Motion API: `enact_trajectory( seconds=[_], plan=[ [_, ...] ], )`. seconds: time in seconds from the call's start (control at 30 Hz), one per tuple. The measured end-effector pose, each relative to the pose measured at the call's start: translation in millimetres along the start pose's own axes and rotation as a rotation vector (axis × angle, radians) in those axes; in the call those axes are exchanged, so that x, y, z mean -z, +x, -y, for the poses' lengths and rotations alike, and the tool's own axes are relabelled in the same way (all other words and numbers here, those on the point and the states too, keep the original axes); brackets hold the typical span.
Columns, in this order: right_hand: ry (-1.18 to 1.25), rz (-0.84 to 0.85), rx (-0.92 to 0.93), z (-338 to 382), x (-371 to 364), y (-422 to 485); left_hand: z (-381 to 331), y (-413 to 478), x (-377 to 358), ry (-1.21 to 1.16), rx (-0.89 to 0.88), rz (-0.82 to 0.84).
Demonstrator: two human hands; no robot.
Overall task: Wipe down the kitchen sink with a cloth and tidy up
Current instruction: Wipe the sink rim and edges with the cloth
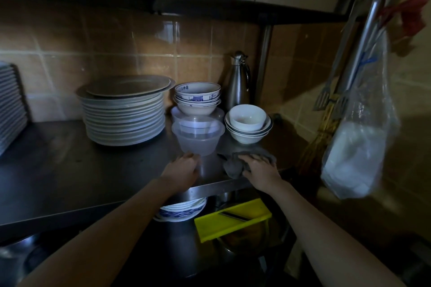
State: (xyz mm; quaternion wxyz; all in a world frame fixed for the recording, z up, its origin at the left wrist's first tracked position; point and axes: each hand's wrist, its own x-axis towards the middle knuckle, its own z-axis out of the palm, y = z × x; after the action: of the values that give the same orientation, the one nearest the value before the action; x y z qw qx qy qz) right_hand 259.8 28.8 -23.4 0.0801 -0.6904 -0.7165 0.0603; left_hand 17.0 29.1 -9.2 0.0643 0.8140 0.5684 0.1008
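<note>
1. Landmark: the clear plastic container (198,138), which stands on the steel table (70,170) near its front edge.
2. The grey cloth (235,163) lies bunched on the table just to the right of the container, in front of the white bowls (247,123).
3. The right hand (258,166) rests palm-down on the cloth; its fingers (255,158) are spread over the fabric and press it onto the steel.
4. The left hand (184,166) is at the container's near side. Its fingers (189,155) curl against the lower wall of the tub; whether they grip it or only steady it cannot be told.
5. The stack of plates (123,112) stands to the left of the container and the blue-patterned bowls (197,98) behind it.
6. No sink is in view. Judged step: the tidy-up phase, wiping the table surface around the crockery.
7. Judged next move: lift or slide the container aside with the left hand, then pass the cloth over the patch beneath it. The tub appears light and may tip or skid if pushed low.
</note>
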Motion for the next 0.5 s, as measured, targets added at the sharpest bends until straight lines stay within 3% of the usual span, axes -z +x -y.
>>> enact_trajectory(
  seconds=[0.2, 0.5],
  plan=[
    [-0.14, -0.11, 0.056, 4, 2, -3, 1, -4, -2, -0.042, 0.009, -0.034],
    [-0.017, -0.215, 0.066, 9, 3, -35, -5, -18, 2, -0.058, -0.055, -0.079]
  ],
)
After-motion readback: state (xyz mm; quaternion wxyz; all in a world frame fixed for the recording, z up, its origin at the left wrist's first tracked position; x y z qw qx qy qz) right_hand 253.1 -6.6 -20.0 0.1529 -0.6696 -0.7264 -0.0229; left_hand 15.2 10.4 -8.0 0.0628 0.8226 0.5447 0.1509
